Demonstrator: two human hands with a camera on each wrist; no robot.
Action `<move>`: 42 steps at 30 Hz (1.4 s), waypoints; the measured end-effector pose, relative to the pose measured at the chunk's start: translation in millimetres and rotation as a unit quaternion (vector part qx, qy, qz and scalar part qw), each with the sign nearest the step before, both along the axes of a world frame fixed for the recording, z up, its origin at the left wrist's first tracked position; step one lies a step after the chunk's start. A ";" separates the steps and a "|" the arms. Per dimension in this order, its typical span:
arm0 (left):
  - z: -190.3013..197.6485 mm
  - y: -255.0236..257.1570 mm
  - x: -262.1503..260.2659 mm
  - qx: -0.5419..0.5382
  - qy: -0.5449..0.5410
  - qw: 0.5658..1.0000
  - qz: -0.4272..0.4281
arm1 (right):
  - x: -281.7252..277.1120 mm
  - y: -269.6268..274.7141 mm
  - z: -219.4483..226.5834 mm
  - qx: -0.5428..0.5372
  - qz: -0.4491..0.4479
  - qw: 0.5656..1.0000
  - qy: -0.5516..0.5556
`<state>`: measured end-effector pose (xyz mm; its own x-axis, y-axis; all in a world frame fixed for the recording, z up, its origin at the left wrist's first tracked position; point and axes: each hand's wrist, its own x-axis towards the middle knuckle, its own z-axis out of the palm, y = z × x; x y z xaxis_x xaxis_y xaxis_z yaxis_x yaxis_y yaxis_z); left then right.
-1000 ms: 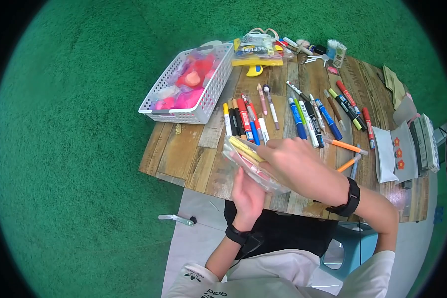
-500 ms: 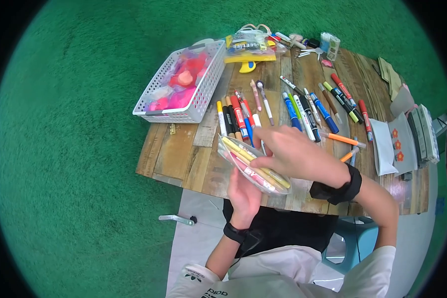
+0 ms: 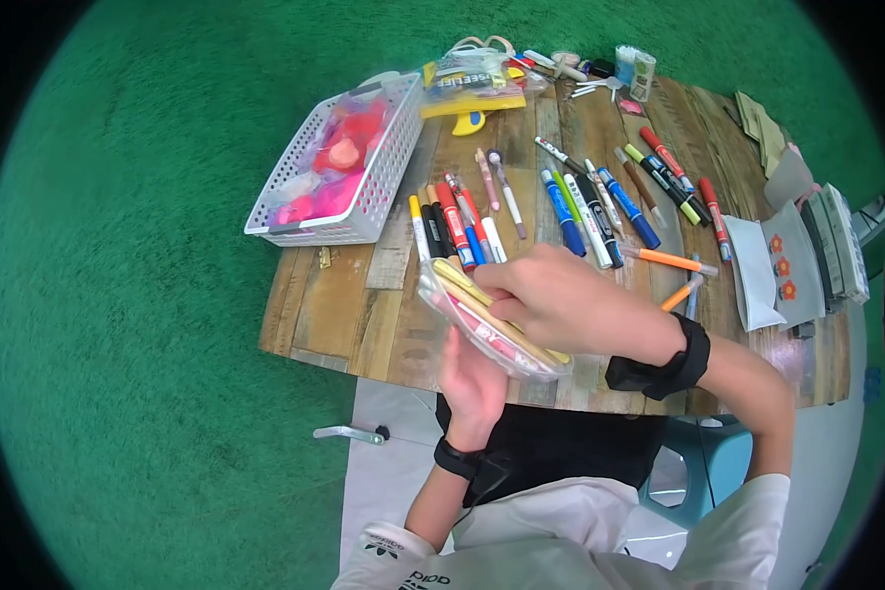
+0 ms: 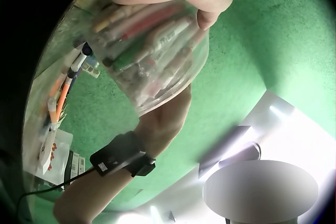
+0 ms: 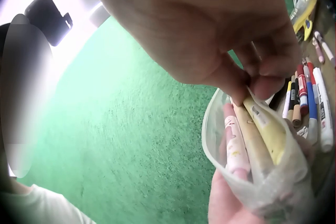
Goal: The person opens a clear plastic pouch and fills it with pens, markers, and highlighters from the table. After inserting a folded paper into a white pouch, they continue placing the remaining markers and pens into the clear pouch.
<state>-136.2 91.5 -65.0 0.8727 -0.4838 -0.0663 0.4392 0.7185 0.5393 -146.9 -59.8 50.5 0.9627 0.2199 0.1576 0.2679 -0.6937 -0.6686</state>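
Note:
A clear plastic pouch filled with pens is held over the table's near edge. Its mouth faces up, and yellow, tan and pink pens lie side by side inside. My left hand grips the pouch from below; in the left wrist view its thumb lies along the pouch's side. From above, my right hand pinches the pouch's far rim, with the thumb just inside against the ends of a tan pen and a yellow pen. The right fingers partly hide the pouch mouth.
Several loose markers are spread on the wooden table beyond my hands. A white basket of pink bagged things stands at far left, beside a zip bag. Flower-printed paper and a box lie at right.
The right thumb and fingers, spread apart over the pouch half a second ago, have closed together at its far rim. The head view has shifted, so the table's things appear further left and up.

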 end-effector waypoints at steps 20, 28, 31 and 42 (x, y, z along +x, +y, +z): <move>-17.3 5.7 1.4 -0.053 0.088 0.993 0.058 | -36.9 -124.4 47.1 0.130 -0.266 0.955 0.026; -15.5 9.8 3.2 -0.067 0.073 0.994 0.047 | -28.7 -171.4 47.9 0.005 -0.302 0.953 0.017; -0.2 0.0 1.1 -0.007 0.111 0.988 0.104 | -23.6 -189.5 31.1 -0.060 -0.288 0.956 -0.004; 9.9 -14.1 -0.1 -0.007 0.073 0.993 0.098 | -38.6 -251.7 8.7 -0.191 -0.333 0.923 -0.039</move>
<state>-136.3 77.5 -55.1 0.9317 -0.3080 -0.1926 0.3631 0.8051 0.4690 -185.6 -311.5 59.2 0.8929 -0.3631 0.2662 -0.2660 -0.9025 -0.3388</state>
